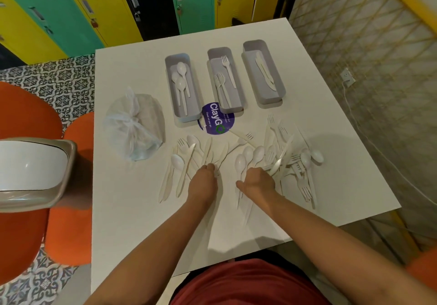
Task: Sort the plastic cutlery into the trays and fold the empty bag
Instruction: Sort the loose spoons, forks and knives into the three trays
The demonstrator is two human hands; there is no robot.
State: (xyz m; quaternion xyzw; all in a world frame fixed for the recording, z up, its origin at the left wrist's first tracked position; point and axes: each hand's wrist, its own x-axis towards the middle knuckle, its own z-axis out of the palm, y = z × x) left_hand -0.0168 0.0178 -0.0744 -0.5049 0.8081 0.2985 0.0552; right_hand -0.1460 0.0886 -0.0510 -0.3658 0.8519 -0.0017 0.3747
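Note:
Three grey trays stand at the back of the white table [350, 177]: the left tray [177, 58] holds spoons, the middle tray [218, 52] forks, the right tray [254, 45] knives. White plastic cutlery lies loose in front of them. My left hand [204, 181] curls its fingertips on the near ends of several knives [208, 151]. My right hand [257, 183] is closed over the handles of three spoons [248, 155], beside a tangled pile of forks, knives and spoons [290, 162]. A crumpled clear plastic bag [133, 129] lies at the left.
A round purple ClayGo sticker [216, 121] sits between the trays and the loose cutlery. A swing-lid bin [30, 170] and orange chairs [78, 198] stand left of the table. Coloured lockers line the back wall. A white cable [354, 120] runs along the right.

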